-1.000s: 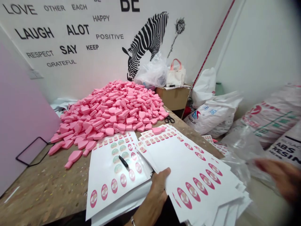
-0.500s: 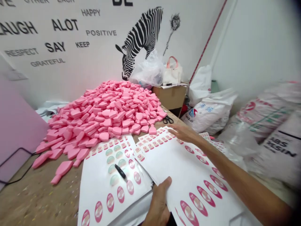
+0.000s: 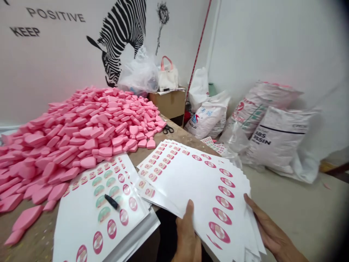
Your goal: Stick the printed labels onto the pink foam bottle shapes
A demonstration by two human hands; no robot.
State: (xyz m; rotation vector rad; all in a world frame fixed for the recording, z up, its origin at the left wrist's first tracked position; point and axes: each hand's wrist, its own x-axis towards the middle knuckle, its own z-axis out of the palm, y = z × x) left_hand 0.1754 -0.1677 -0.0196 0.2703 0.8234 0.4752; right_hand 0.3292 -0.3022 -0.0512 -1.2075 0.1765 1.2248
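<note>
A loose stack of white sticker sheets (image 3: pixel 174 178), with pink oval labels along its edges, lies tilted over the table's near edge. My left hand (image 3: pixel 187 233) grips its near edge, thumb on top and fingers underneath. At the stack's right side my right hand (image 3: pixel 272 233) holds the uneven sheet edges; some of its fingers are hidden behind the paper. To the left rests a second pile of sticker sheets (image 3: pixel 79 211) with green and pink labels. A small black tool (image 3: pixel 111 202), perhaps a cutter or cap, lies on that pile.
A big heap of pink paddle-shaped pieces (image 3: pixel 89 127) covers the table's left and back. Black-handled scissors (image 3: pixel 168 129) lie beside it. Behind stand a cardboard box (image 3: pixel 170 104) and a white bag (image 3: pixel 168 78). Printed sacks (image 3: pixel 280 138) line the wall at right.
My right hand has come back from the stack's far corner to its right side. My left hand keeps its hold on the near edge. The view has turned right.
</note>
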